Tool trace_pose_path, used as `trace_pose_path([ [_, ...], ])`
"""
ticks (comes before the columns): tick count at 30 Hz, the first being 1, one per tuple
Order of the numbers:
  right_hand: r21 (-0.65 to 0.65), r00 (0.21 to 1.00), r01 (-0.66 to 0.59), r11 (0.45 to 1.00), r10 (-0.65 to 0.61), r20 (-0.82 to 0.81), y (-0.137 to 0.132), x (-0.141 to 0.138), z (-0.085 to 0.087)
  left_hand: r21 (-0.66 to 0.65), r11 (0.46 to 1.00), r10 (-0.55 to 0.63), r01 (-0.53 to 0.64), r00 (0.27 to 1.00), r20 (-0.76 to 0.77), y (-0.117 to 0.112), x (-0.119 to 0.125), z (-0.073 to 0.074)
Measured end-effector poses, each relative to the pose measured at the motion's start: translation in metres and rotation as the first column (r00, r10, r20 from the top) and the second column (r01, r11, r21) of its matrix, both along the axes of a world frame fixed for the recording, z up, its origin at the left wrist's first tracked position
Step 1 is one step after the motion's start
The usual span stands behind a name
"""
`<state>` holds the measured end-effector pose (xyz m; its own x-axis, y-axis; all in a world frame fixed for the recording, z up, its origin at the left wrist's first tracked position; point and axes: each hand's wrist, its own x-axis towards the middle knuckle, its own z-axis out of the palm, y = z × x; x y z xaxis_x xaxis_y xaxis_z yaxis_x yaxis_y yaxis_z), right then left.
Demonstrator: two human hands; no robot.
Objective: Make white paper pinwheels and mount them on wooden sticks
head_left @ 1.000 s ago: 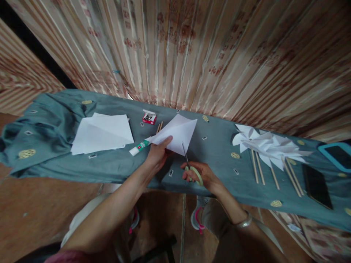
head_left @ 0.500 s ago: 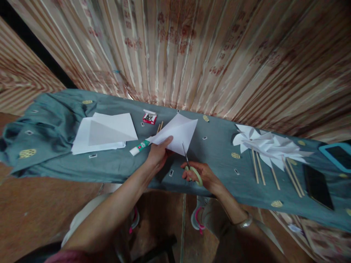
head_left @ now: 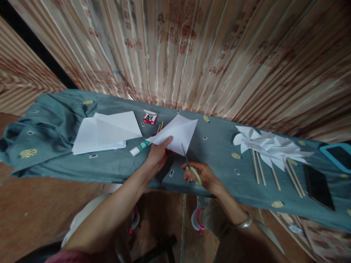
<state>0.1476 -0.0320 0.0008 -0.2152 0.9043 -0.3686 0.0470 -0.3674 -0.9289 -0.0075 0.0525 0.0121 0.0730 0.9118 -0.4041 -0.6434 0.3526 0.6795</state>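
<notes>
Left hand (head_left: 158, 155): pinching a white sheet (head_left: 179, 131) near its near-left edge, thumb flat on top; the fingers beneath are mostly hidden. Right hand (head_left: 202, 174): curled round the pale green handles of the scissors (head_left: 197, 178), blades pointing away and up to the sheet's near corner. Cannot tell whether the blades are parted, nor whether they bite the paper or only overlap it.

Position: the sheet is held mid-scene above the cloth-covered surface (head_left: 219, 160), one corner toward the person. A glue stick (head_left: 139, 148) lies just left of it, its far end partly covered; two wooden sticks (head_left: 161, 126) show beyond, with an open red box (head_left: 150, 117) farther back. Stacked paper (head_left: 101, 133) lies to the left; pinwheel-shaped paper pieces (head_left: 270, 144) with sticks lie to the right.

Handling (judged): the sheet should be very light, limp and easily creased or torn; its free corners would flex under blade pressure. Best hold: a flat, light pinch close to the blades but clear of their line. The scissors look rigid and light, best held by the loops; avoid the blades.
</notes>
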Motion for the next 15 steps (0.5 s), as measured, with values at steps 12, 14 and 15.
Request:
trace_pose_path([
  [12,-0.012,1.000,0.021,1.000,-0.021,-0.015,-0.0003,0.0001,-0.0001,0.004,1.000,0.000,0.000,1.000,0.005,0.0002,-0.0012,0.0008],
  [14,-0.016,1.000,0.016,1.000,-0.016,-0.015,0.0002,-0.0004,0.0005,-0.001,1.000,-0.003,0.003,1.000,0.002,-0.0003,-0.0008,0.0033],
  [15,-0.017,1.000,0.010,1.000,-0.010,-0.013,0.0005,-0.0006,0.0008,-0.007,1.000,-0.003,0.003,1.000,-0.002,-0.0005,-0.0006,0.0045],
])
